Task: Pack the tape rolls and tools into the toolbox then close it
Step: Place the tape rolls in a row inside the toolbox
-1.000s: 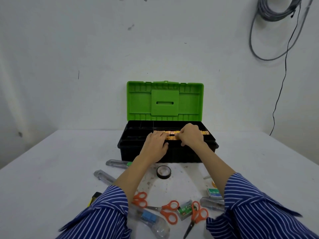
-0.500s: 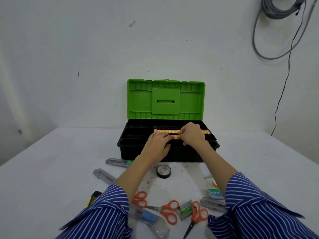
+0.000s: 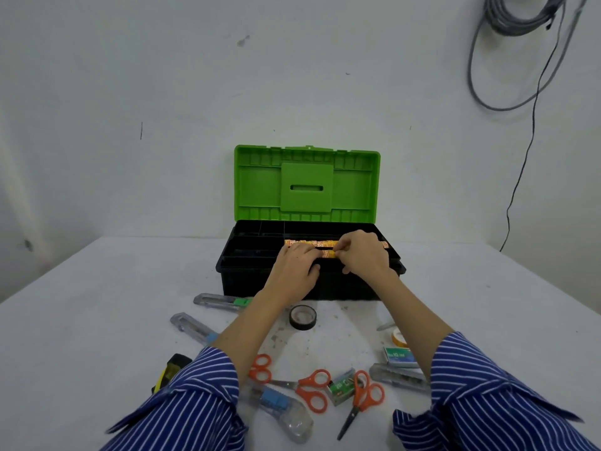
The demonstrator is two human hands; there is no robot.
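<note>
— Where is the toolbox?
— The black toolbox [image 3: 260,281] sits on the white tabletop [image 3: 97,320], its green lid [image 3: 307,183] upright. Both hands are over its tray.
— What do the fingers do?
— The right hand [image 3: 362,255] pinches an orange strip [image 3: 327,253]; the left hand [image 3: 294,268] rests on it, fingers lightly curled.
— What is left out?
— Black tape roll [image 3: 302,317], orange scissors [image 3: 359,402] and utility knives [image 3: 221,302].
</note>
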